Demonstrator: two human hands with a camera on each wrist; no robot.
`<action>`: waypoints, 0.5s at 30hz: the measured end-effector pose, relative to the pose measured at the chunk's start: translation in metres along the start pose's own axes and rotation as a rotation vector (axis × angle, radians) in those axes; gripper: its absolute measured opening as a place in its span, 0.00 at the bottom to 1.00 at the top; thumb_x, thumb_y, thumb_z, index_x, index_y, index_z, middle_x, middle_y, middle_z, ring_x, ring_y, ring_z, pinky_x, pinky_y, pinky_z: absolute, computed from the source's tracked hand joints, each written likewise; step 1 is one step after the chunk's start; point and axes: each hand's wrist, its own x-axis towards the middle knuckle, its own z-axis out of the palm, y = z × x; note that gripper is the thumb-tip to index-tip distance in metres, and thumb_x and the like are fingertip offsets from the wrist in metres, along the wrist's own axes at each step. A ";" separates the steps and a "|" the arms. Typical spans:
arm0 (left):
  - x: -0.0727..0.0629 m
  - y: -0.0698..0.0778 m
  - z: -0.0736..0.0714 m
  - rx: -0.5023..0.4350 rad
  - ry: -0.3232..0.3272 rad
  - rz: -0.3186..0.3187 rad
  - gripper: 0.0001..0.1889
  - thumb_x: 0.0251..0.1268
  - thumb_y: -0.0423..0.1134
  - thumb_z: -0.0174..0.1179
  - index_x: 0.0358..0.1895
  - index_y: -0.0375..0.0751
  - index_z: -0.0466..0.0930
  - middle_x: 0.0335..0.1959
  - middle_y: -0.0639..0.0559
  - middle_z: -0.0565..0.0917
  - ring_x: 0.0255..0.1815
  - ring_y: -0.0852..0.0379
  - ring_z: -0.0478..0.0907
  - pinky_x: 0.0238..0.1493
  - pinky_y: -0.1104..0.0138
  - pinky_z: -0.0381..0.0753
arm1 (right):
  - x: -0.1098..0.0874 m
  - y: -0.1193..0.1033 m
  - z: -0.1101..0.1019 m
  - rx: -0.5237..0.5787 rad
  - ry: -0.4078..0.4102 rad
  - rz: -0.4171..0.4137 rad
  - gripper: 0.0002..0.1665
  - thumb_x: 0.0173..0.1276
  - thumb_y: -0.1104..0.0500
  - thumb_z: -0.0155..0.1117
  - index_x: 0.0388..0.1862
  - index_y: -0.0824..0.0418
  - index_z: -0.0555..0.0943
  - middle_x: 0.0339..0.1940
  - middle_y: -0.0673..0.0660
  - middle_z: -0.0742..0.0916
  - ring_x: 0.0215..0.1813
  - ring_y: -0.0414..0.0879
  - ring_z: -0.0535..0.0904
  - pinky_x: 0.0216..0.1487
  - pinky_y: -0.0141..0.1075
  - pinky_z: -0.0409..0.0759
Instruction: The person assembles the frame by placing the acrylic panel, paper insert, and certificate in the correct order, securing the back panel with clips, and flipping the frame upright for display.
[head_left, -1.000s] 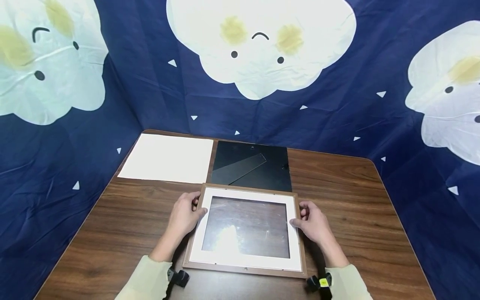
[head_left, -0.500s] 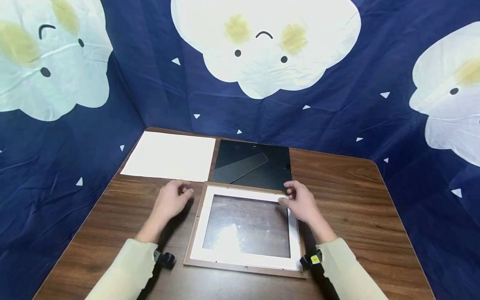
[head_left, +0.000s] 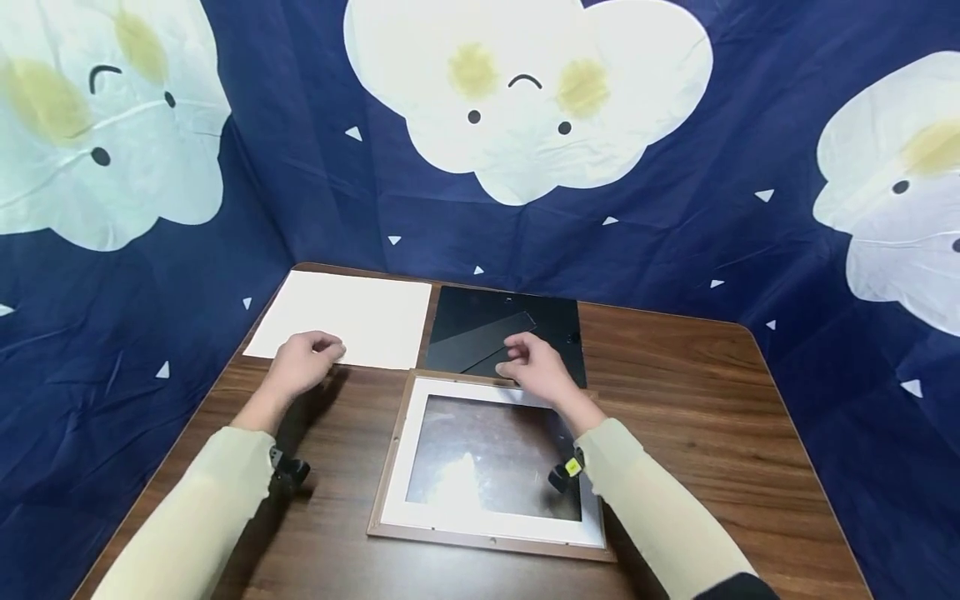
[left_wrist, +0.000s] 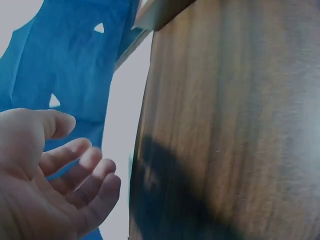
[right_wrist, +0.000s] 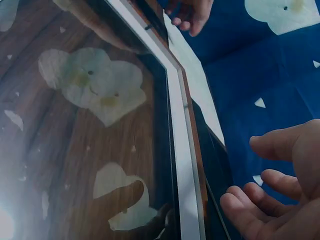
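Note:
My left hand [head_left: 302, 365] hovers over the near edge of a white sheet [head_left: 360, 312] at the back left, fingers loosely bent and holding nothing. In the left wrist view that hand [left_wrist: 65, 175] shows relaxed, parted fingers. My right hand [head_left: 536, 367] is above the far edge of a picture frame [head_left: 487, 543], overlapping the black backing board [head_left: 465, 312] behind it. Nothing sits between its thumb and fingers, as the right wrist view of the hand [right_wrist: 275, 185] shows. The frame lies face down with a white mat [head_left: 397, 467] around clear glazing [head_left: 487, 450].
The brown wooden table [head_left: 690, 433] carries the sheet and the backing board side by side along its back edge. A folded stand [head_left: 487, 342] lies flat on the board. Dark blue cloth [head_left: 315, 183] with cloud prints hangs around the table.
Both hands have let go of the picture frame's sides. The left has moved left and back to the white sheet; the right has moved left and back towards the backing board.

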 end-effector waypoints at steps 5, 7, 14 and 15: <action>0.017 -0.013 -0.011 -0.022 0.002 -0.084 0.20 0.74 0.44 0.53 0.53 0.29 0.83 0.43 0.35 0.85 0.43 0.44 0.80 0.37 0.64 0.78 | 0.018 -0.015 0.020 0.006 -0.016 -0.013 0.30 0.68 0.54 0.71 0.67 0.60 0.78 0.53 0.57 0.85 0.51 0.50 0.82 0.54 0.46 0.81; 0.022 -0.020 -0.016 0.025 0.036 -0.095 0.20 0.73 0.43 0.53 0.51 0.29 0.84 0.41 0.36 0.85 0.41 0.44 0.80 0.36 0.64 0.77 | 0.026 -0.021 0.028 0.014 -0.025 -0.023 0.29 0.68 0.55 0.70 0.66 0.61 0.78 0.51 0.56 0.85 0.49 0.50 0.83 0.51 0.45 0.82; 0.024 -0.041 -0.028 0.066 0.115 -0.182 0.21 0.72 0.45 0.52 0.54 0.30 0.83 0.48 0.33 0.85 0.47 0.37 0.80 0.47 0.51 0.78 | 0.046 -0.041 0.055 0.008 -0.049 -0.039 0.28 0.69 0.56 0.70 0.66 0.61 0.78 0.51 0.57 0.86 0.53 0.52 0.82 0.57 0.47 0.80; 0.025 -0.043 -0.029 0.072 0.122 -0.194 0.22 0.73 0.45 0.51 0.54 0.31 0.83 0.51 0.32 0.84 0.52 0.35 0.79 0.50 0.48 0.77 | 0.048 -0.043 0.058 0.010 -0.052 -0.036 0.28 0.69 0.56 0.70 0.66 0.61 0.78 0.51 0.57 0.86 0.53 0.53 0.82 0.58 0.47 0.79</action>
